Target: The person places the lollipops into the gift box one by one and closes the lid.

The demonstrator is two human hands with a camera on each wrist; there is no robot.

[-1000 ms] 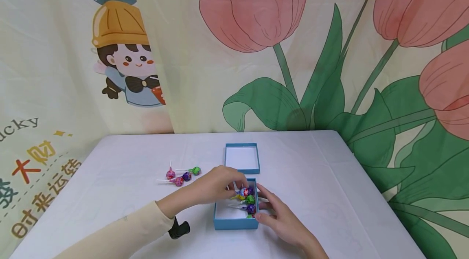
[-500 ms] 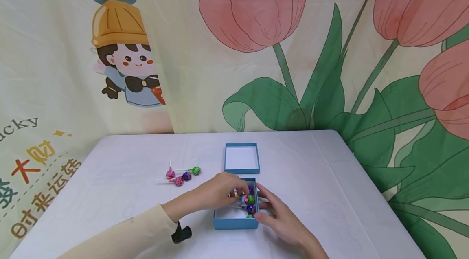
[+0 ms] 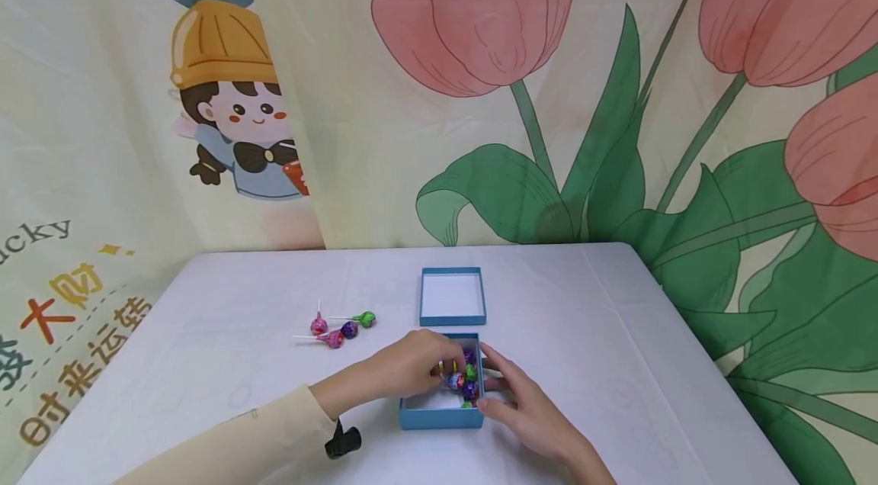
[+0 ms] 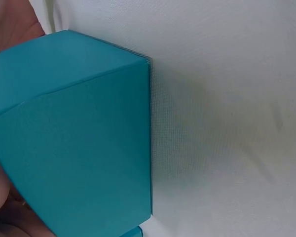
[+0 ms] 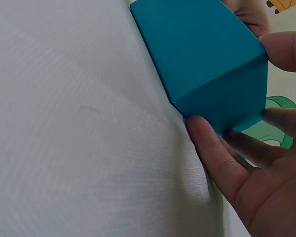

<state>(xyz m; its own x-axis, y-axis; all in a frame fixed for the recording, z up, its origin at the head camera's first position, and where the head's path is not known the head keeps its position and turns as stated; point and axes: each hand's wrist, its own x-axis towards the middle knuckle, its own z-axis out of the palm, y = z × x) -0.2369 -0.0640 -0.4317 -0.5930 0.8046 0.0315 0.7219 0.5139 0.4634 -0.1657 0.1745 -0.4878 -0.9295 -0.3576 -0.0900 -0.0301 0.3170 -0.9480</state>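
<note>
A blue box (image 3: 441,419) with a white inside stands uncovered on the table, several wrapped lollipops (image 3: 469,391) lying along its right side. My left hand (image 3: 420,363) reaches in over the left wall and pinches a lollipop (image 3: 456,380) with a red-and-blue wrapper; its fingertips are partly hidden. Against the right wall rests my right hand (image 3: 527,407), fingers extended. In the right wrist view its fingers (image 5: 214,160) lie straight on the box side (image 5: 237,94) and the thumb touches the top corner. The left wrist view is mostly filled by the box's outer walls (image 4: 89,153).
Behind the box lies its blue lid (image 3: 453,321), white inside facing up. To the left, several loose lollipops (image 3: 334,338) lie on the white tablecloth (image 3: 583,325). A printed curtain (image 3: 357,126) hangs behind the table. A black wrist camera (image 3: 343,441) sits under the left sleeve.
My left hand has moved slightly nearer within the box, bringing the red-and-blue lollipop along toward the front. The right hand stays at the box's right wall.
</note>
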